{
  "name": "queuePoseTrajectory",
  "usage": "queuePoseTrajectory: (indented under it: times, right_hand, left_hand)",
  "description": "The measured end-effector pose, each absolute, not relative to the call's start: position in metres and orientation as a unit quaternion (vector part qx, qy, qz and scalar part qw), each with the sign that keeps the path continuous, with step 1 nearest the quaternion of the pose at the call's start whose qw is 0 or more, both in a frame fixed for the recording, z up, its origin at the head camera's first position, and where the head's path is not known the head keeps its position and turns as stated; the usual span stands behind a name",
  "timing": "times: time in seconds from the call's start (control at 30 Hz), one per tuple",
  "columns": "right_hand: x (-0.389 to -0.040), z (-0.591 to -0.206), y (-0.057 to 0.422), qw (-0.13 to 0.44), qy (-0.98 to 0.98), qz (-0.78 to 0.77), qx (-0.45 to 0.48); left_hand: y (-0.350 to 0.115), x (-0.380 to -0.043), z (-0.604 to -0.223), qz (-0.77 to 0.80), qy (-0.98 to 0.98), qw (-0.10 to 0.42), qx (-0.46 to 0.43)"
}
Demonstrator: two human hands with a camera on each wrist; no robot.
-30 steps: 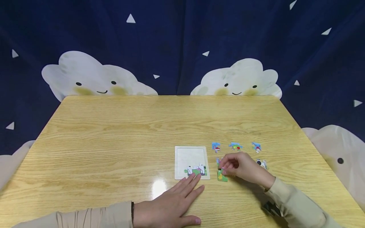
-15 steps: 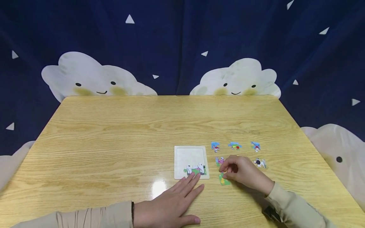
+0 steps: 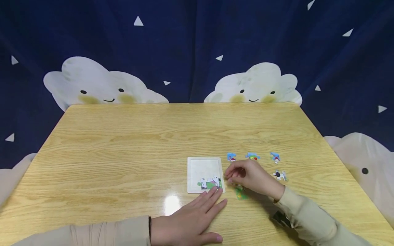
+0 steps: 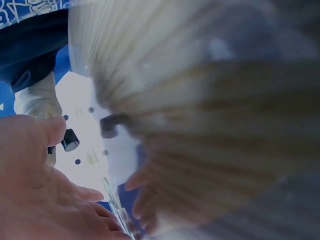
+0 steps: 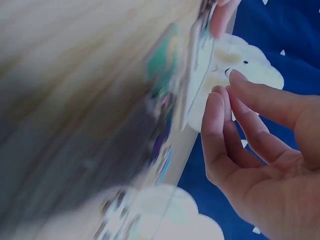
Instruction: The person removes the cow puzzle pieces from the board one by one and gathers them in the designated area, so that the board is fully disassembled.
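Note:
A square, pale puzzle tray point(image 3: 189, 174) lies on the table, with a green and white section of puzzle point(image 3: 210, 183) in its lower right corner. My left hand point(image 3: 192, 218) lies with straight, spread fingers, its fingertips at the tray's near edge. Beside the tray's right edge hovers my right hand point(image 3: 250, 177), fingers loosely bent and thumb near the index fingertip. Nothing shows between those fingertips in the right wrist view. Just below the right hand is a green puzzle piece point(image 3: 241, 194) with a yellow figure; the hand hides the pink piece.
Across the back of the loose pieces lie a blue piece point(image 3: 231, 156), a blue-green piece point(image 3: 253, 156) and a piece with a red shape point(image 3: 275, 157). Farther right is a black-and-white piece point(image 3: 279, 175). A dark blue curtain point(image 3: 184, 51) hangs behind the wooden table point(image 3: 123, 147).
My right hand has left the green piece, which was shifted slightly toward me, and moved up and left to the tray's edge. The left hand has slid slightly right.

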State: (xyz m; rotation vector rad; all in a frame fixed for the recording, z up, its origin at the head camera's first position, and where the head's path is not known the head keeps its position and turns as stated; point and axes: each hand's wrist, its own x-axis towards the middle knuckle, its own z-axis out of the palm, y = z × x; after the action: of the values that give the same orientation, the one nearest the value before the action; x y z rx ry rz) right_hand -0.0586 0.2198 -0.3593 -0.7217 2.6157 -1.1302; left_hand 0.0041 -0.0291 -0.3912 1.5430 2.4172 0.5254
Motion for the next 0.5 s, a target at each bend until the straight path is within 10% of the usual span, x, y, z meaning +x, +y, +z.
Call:
queuePoseTrajectory:
  times: [0.5]
  right_hand:
    - [-0.081,-0.37,0.172,0.158,0.853,-0.408,-0.285]
  left_hand:
    - [-0.016,-0.001,-0.388,0.168,0.832,0.135,0.511]
